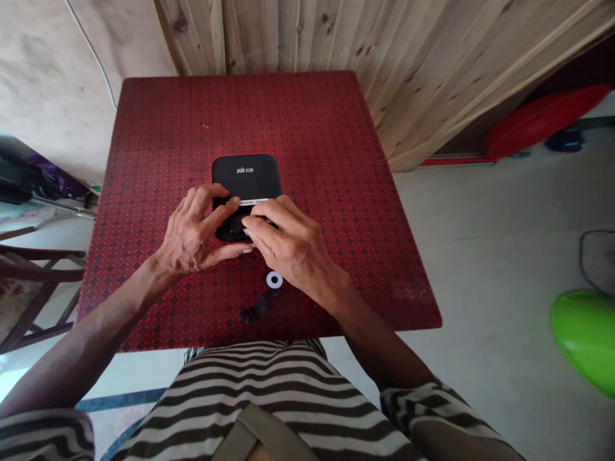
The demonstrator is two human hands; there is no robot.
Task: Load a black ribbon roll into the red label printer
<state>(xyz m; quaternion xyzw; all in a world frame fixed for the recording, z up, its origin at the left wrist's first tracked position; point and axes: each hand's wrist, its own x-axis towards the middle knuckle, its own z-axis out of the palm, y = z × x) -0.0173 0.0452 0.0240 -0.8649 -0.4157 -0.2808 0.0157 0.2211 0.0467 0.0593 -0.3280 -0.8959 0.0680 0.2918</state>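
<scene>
A flat black device with rounded corners, shaped like a mini label printer, lies on the table. Pale lettering marks its far part, and a white printed strip crosses its middle. My left hand grips its left side, fingers bent over the top and thumb along the near edge. The fingers of my right hand are pinched together over its near right part, where a dark recess shows; whatever they hold is hidden. Close below my right hand sits a white ring with a dark centre, like a small roll.
The red patterned table stands against wooden boards. Near its front edge lies a dark crumpled scrap. A wooden chair is at the left; a green rounded object stands on the floor at the right.
</scene>
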